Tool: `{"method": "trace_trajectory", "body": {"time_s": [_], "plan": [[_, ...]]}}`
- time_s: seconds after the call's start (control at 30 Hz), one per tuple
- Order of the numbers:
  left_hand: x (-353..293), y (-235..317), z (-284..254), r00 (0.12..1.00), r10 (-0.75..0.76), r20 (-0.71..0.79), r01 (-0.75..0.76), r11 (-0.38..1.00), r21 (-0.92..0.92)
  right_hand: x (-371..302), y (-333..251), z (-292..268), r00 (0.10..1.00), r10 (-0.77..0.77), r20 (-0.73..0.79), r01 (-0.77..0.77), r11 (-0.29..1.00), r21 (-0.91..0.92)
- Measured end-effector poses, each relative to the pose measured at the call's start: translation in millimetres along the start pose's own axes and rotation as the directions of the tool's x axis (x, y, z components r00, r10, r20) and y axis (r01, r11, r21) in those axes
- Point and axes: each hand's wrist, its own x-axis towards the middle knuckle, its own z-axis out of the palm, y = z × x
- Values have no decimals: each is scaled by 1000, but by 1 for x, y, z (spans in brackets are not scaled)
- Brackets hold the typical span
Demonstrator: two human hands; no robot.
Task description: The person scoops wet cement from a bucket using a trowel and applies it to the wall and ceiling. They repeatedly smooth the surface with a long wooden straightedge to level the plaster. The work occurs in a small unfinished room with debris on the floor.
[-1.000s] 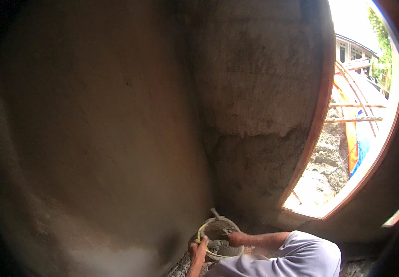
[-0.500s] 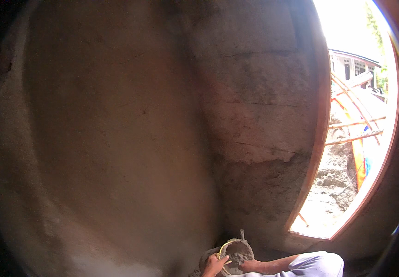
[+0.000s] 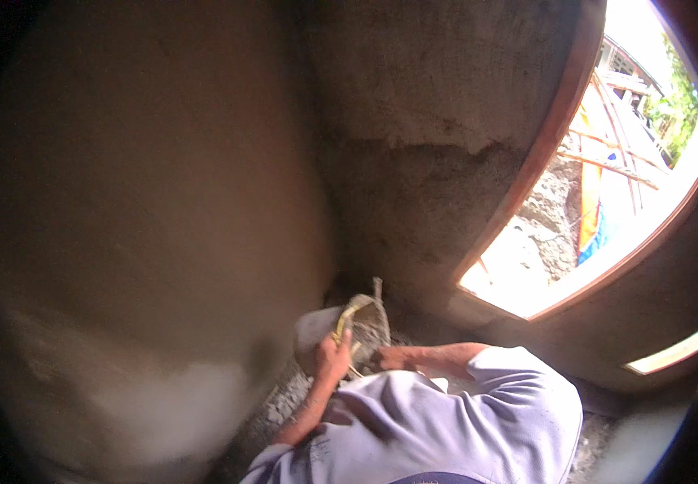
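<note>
A mortar-smeared bucket (image 3: 376, 310) stands tilted low in the view, close to where two walls meet, its mouth turned toward me. Grey wet mortar (image 3: 367, 332) lies inside. My left hand (image 3: 333, 355) is closed round the yellow curved handle (image 3: 345, 318) at the bucket's left side. Reaching in from the right, my right hand (image 3: 383, 357) is at the bucket's mouth against the mortar; its fingers are hidden. A short mortar-coated stick or tool end (image 3: 377, 289) pokes up beyond the rim.
Plastered wall (image 3: 163, 202) rises on the left, and a rougher wall (image 3: 422, 194) faces me. A framed window opening (image 3: 518, 202) at the right shows poles, rubble and an orange sheet outside. Grey rubble (image 3: 284, 399) lies left of my left forearm.
My view has tipped downward, so the bucket and both hands appear higher and more of my arms and shirt shows. My left hand keeps its hold on the handle.
</note>
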Motion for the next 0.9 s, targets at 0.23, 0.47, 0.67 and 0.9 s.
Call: {"method": "trace_trajectory", "body": {"time_s": [0.23,0.47,0.67,0.9], "plan": [[-6,-37,-22,971,-17,-239,0,998,-70,-8,-52,-20,972,231,50,-234,968,89],[3,-73,-20,916,-224,-333,97,929,-357,3,22,-58,953,-302,1,181,569,-802],[5,-113,-7,853,-410,-323,172,806,-567,-18,-71,-60,850,273,-450,-521,557,-647],[0,-180,-11,753,-605,-258,236,615,-753,-30,-171,-81,939,247,-239,-335,507,-794]]}}
